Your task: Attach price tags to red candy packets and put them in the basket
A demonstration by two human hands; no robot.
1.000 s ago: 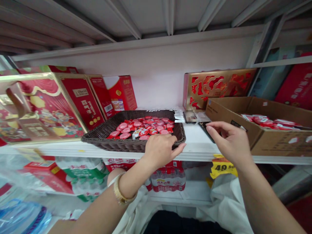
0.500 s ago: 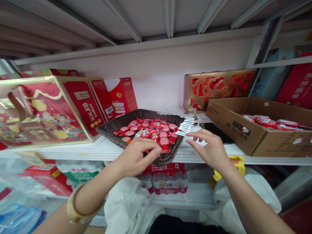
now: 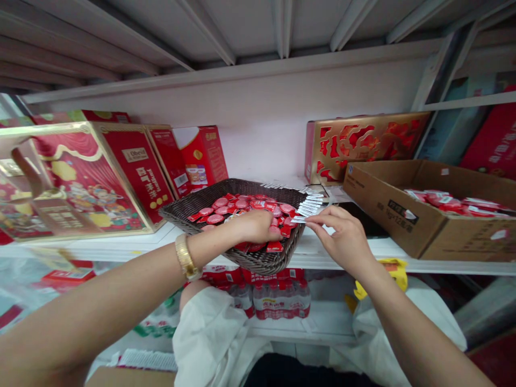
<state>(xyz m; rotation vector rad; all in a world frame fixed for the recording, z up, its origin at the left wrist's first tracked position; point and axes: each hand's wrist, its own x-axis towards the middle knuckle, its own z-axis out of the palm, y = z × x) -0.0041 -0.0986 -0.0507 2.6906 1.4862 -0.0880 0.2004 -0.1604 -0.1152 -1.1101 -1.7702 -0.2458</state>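
A dark woven basket (image 3: 193,200) on the white shelf holds many red-wrapped round candies (image 3: 217,209). Inside it, over the candies, is my left hand (image 3: 260,226), curled downward with its fingertips mostly hidden; what it grips I cannot make out. My right hand (image 3: 341,234) is at the basket's right rim, thumb and forefinger pinched on the end of a white strip (image 3: 299,219). More thin white strips (image 3: 311,203) are lined up along the right and back rim.
An open cardboard box (image 3: 427,231) with red packets stands at the right, a dark flat object (image 3: 366,217) beside it. Gift boxes (image 3: 121,172) stand left, a gold-and-red box (image 3: 363,142) behind. Packed bottles (image 3: 282,301) sit on the lower shelf. Another shelf (image 3: 258,32) hangs overhead.
My left hand has moved forward and right, from the basket's front edge down into the candies. My right hand has shifted slightly left and closed on a white strip at the rim.
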